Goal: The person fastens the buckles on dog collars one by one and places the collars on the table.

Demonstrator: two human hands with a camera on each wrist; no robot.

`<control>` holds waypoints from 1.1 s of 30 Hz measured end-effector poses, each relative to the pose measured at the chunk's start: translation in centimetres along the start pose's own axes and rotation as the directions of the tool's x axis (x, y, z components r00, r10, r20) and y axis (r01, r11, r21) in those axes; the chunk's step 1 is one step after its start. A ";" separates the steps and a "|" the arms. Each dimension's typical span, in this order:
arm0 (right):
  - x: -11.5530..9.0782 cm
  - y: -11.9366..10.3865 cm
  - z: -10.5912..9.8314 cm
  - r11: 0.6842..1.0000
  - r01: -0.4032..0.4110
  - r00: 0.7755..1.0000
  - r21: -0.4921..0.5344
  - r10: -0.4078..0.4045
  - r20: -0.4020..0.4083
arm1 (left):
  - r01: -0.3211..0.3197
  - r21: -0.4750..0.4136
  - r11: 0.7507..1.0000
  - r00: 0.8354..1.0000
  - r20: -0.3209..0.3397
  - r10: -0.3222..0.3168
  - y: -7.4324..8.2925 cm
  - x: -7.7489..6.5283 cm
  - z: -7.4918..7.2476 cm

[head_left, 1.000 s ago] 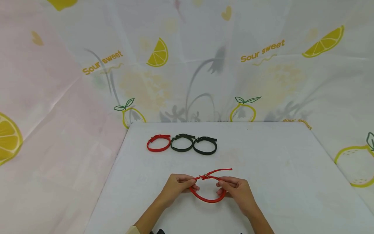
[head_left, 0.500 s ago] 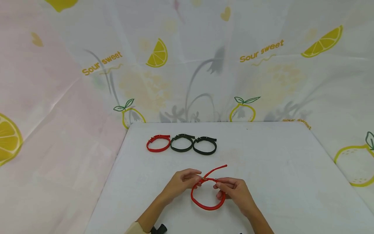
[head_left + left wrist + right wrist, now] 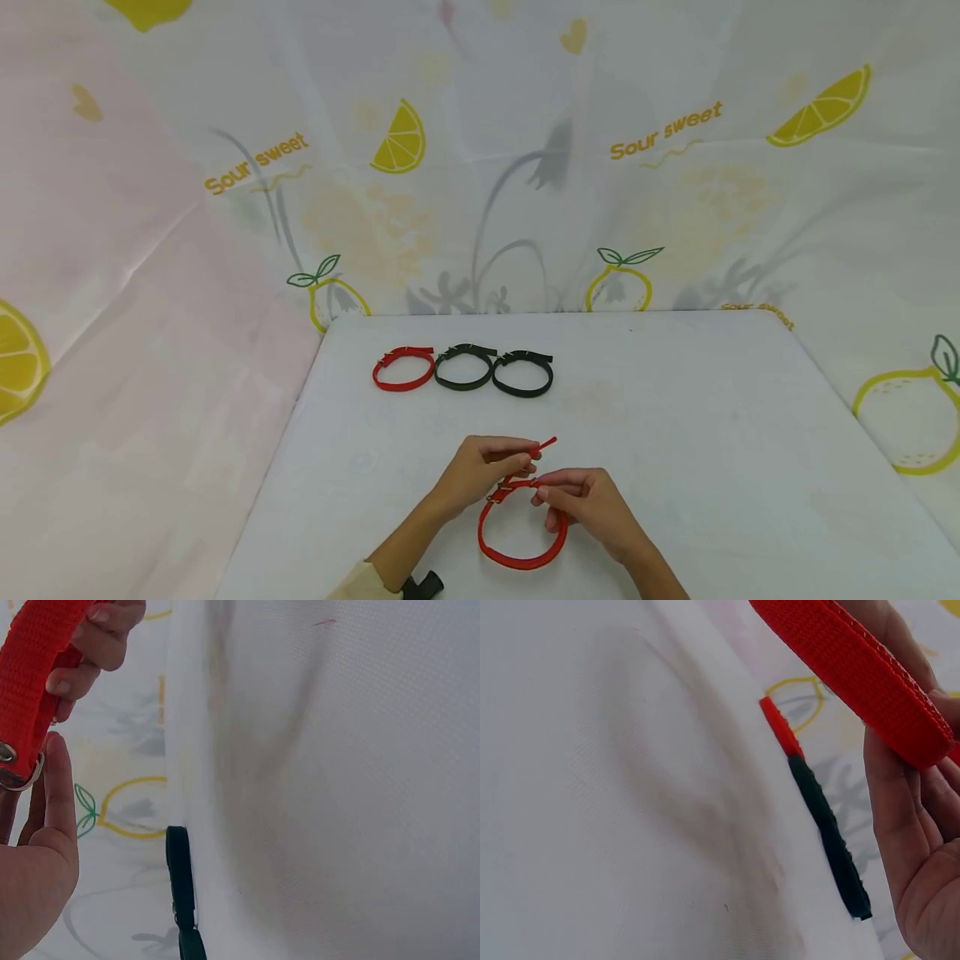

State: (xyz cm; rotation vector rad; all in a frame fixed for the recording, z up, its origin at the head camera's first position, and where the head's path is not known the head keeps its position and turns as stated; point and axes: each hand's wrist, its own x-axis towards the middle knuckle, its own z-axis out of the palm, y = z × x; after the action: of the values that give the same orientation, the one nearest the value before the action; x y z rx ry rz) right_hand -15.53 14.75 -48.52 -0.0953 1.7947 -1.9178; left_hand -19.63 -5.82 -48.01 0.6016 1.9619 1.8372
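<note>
A red woven pet collar (image 3: 522, 564), buckled into a loop, is held up off the table between both hands in the head view. My left hand (image 3: 480, 471) pinches its free strap end, whose tip pokes out beyond the fingers. With thumb and fingers, my right hand (image 3: 592, 508) grips the loop's upper right side, just right of the buckle. In the left wrist view a metal ring and a rivet show on the red webbing (image 3: 30, 667). The right wrist view shows the broad outer face of the band (image 3: 862, 675); the buckle is hidden there.
Three more buckled collars lie in a row towards the back left of the white table (image 3: 675, 433): one red (image 3: 403, 386), one dark green (image 3: 463, 386) and one near-black (image 3: 522, 393). A lemon-print cloth (image 3: 480, 208) hangs behind. A black object (image 3: 423, 586) sits by the left sleeve.
My left hand has moved from the loop's left side up and right onto the free strap end. The loop has tipped and lowered towards me, with my right hand still gripping it.
</note>
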 end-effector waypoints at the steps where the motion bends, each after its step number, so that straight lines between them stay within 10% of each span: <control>1: 0.0 0.0 0.1 1.000 -0.003 1.000 0.000 0.003 -0.001 | -0.006 0.002 1.000 1.000 -0.010 0.006 0.0 -0.1 0.0; 22: 1.4 2.2 0.0 0.999 0.040 0.992 0.029 -0.037 -0.124 | -0.089 0.095 0.992 0.979 -0.175 0.105 0.5 -1.0 -1.2; 33: 1.6 1.6 0.3 0.998 0.040 0.991 -0.045 -0.046 -0.128 | -0.101 0.118 0.988 0.981 -0.153 0.119 0.3 -1.1 -1.3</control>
State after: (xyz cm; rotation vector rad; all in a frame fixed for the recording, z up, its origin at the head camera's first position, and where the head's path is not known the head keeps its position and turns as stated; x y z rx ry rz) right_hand -16.28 13.83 -50.45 -0.0250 1.9331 -1.9560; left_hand -19.44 -7.52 -47.62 0.6247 2.1870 1.9057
